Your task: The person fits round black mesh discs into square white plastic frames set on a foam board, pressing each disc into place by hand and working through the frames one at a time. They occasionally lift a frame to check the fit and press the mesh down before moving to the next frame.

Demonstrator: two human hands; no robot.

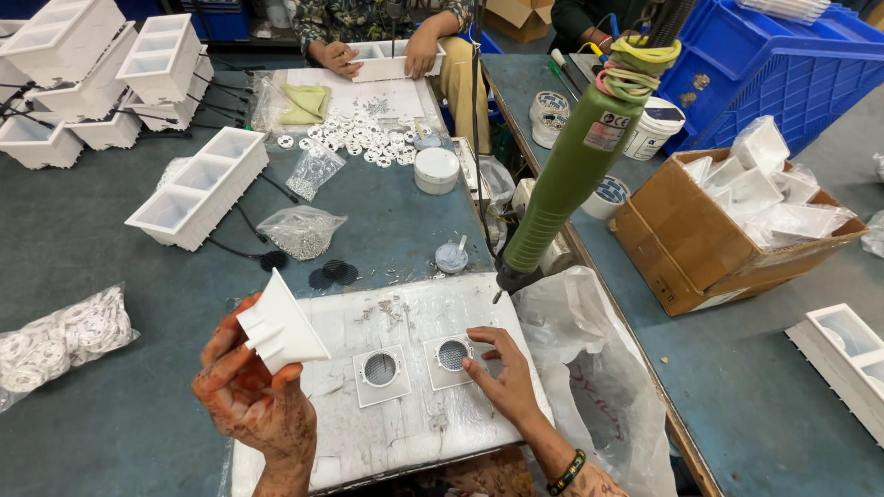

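Observation:
My left hand (250, 391) holds up a white plastic funnel-shaped reflector (279, 327) above the left part of a scuffed white work board (405, 433). Two square white plates with round mesh centres lie side by side on the board: the left plate (381, 373) lies free, and the fingers of my right hand (502, 373) rest on the right plate (448, 357). A green electric screwdriver (571, 170) hangs tilted just above the board's far right corner.
A three-cell white housing (198, 189), bags of small screws (302, 230) and white rings (60, 339) lie on the grey table. More housings are stacked far left. Another person's hands (378, 55) work opposite. A cardboard box (727, 225) and blue crate stand right.

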